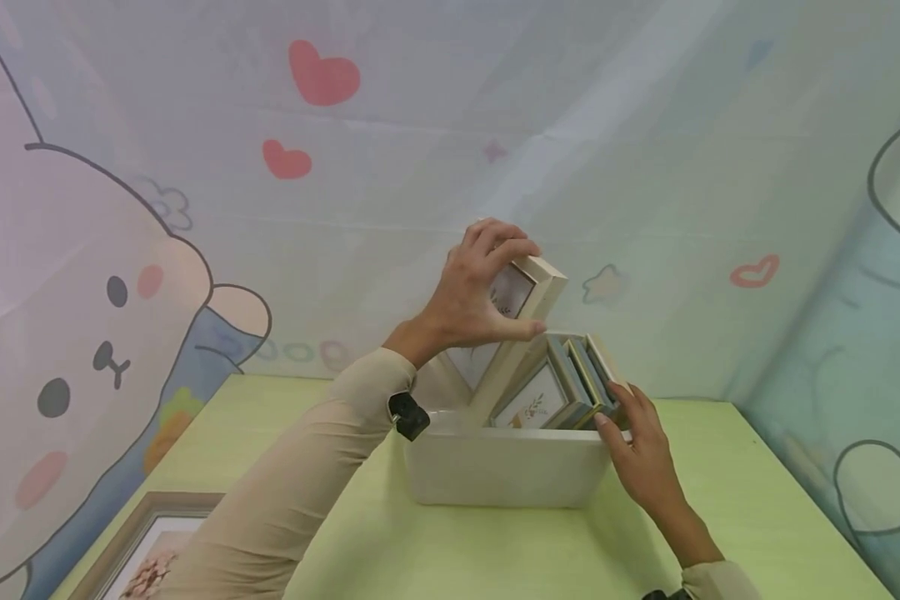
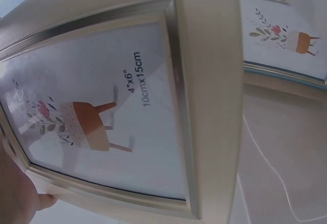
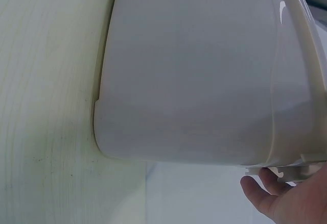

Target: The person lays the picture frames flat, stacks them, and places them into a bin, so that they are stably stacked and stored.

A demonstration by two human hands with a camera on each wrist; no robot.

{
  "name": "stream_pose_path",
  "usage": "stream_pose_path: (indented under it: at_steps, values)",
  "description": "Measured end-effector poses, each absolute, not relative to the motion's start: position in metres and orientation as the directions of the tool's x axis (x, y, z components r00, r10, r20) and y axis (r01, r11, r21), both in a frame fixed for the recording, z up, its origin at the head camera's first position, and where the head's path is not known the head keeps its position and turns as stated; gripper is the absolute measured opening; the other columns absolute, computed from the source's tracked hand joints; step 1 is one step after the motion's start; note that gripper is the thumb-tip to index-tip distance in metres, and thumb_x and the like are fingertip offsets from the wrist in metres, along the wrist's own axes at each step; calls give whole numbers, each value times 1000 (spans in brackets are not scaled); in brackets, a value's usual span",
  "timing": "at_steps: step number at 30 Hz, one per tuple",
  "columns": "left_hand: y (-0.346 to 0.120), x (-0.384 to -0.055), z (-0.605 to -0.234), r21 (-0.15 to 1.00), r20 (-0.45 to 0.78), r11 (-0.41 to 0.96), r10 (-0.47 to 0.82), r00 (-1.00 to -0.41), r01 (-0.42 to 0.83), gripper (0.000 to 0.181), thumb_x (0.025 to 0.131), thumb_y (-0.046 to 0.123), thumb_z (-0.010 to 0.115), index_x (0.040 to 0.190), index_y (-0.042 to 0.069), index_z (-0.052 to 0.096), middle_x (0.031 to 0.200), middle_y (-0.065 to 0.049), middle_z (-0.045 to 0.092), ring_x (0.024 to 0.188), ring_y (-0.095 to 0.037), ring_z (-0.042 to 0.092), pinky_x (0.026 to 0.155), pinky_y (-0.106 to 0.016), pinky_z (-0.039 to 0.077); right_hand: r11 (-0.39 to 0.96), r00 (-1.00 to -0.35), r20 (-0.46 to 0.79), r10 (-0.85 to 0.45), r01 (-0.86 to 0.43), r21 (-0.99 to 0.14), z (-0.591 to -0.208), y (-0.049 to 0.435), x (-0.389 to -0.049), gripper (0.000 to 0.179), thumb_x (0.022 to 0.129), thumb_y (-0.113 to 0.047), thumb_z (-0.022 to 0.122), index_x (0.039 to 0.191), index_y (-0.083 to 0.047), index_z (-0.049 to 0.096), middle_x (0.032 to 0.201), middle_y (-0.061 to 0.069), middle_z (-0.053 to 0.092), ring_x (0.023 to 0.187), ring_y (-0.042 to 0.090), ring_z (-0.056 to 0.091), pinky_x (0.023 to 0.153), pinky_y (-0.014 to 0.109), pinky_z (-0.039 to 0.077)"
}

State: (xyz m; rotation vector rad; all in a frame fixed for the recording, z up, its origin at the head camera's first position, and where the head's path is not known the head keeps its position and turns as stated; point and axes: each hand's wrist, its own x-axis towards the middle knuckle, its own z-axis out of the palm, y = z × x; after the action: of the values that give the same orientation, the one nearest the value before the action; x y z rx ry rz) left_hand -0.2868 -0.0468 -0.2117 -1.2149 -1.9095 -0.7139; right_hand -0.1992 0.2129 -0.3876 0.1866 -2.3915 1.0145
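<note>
My left hand (image 1: 474, 292) grips a cream picture frame (image 1: 506, 362) by its upper part, thumb on one edge and fingers over the top. This frame stands tilted, its lower end inside a white plastic bin (image 1: 506, 471). In the left wrist view, its potted-plant print (image 2: 97, 117) shows behind a silver inner edge. Several smaller blue-grey and cream frames (image 1: 581, 379) lean together in the bin's right half, the front one with a similar plant print (image 1: 536, 402). My right hand (image 1: 648, 458) holds the bin's right rim, its fingertips close to the leaning frames.
The bin stands on a light green table (image 1: 720, 500). A larger brown-edged picture frame (image 1: 112, 533) lies at the table's left front, partly hidden by my left sleeve. Behind the table hangs a cartoon-printed backdrop (image 1: 420, 125), which continues along both sides.
</note>
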Motion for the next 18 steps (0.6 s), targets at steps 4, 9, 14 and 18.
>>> stream_pose_path:
  at_steps: [4, 9, 14, 18]
  values:
    - [-38, -296, -215, 45, 817, 404, 511, -267, 914, 72, 65, 49, 84, 125, 18, 60, 132, -5, 52, 136, -27, 37, 96, -57, 40, 710, -848, 524, 79, -321, -627, -387, 215, -199, 51, 104, -29, 48, 151, -10, 40, 159, 27, 28, 131, 51, 46, 85, 55, 51]
    - [-28, -303, -218, 17, 803, 406, 539, -254, 914, 73, 66, 52, 83, 126, 18, 60, 133, -5, 51, 137, -27, 37, 95, -55, 41, 696, -860, 504, 85, -311, -647, -387, 215, -198, 52, 104, -30, 48, 152, -11, 39, 160, 26, 25, 133, 52, 44, 87, 59, 51]
    - [-23, -306, -220, -13, 777, 414, 577, -251, 910, 73, 66, 54, 82, 126, 19, 61, 135, -6, 51, 138, -28, 37, 96, -55, 41, 685, -868, 490, 75, -313, -658, -388, 211, -199, 52, 105, -31, 47, 152, -13, 38, 161, 24, 24, 133, 50, 45, 89, 59, 51]
    - [-20, -308, -221, -22, 743, 423, 613, -269, 906, 72, 67, 54, 81, 127, 21, 60, 136, -4, 50, 140, -27, 35, 99, -55, 39, 685, -864, 498, 71, -321, -654, -386, 209, -199, 51, 105, -31, 48, 152, -12, 39, 161, 24, 26, 130, 49, 49, 87, 56, 51]
